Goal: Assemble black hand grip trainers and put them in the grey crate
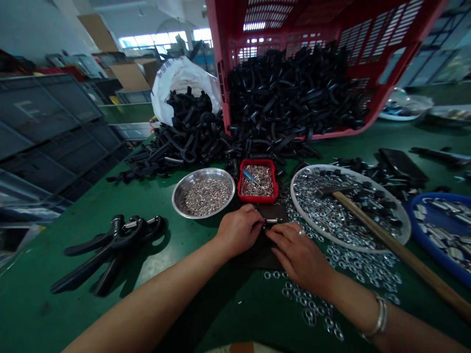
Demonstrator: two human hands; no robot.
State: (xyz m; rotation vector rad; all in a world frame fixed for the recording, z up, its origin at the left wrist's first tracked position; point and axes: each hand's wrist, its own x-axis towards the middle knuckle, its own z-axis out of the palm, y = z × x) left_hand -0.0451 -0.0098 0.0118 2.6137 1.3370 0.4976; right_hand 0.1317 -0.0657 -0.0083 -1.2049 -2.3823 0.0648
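Note:
My left hand [241, 229] is closed, its thumb and fingers pinching the left end of a small dark part with a metal spring [272, 220]. From the other side, the fingertips of my right hand [300, 252] press together at the near edge of the same part. Fingers hide most of it. Both hands rest over a dark mat [253, 257] on the green table [154, 304]. Just beyond them stands a red tray [258, 199] of small metal pins with a blue-handled tool [252, 176] lying in it. A steel bowl [177, 203] of tiny metal pieces is beside the tray.
Several black plastic clamps [114, 240] lie at left. Loose metal rings [309, 299] spread beside my right forearm. A hammer [386, 235] crosses a white tray [405, 233] of metal parts. A red crate [224, 88] with black parts, a white sack [160, 100] and a blue tray [414, 230] surround the workspace.

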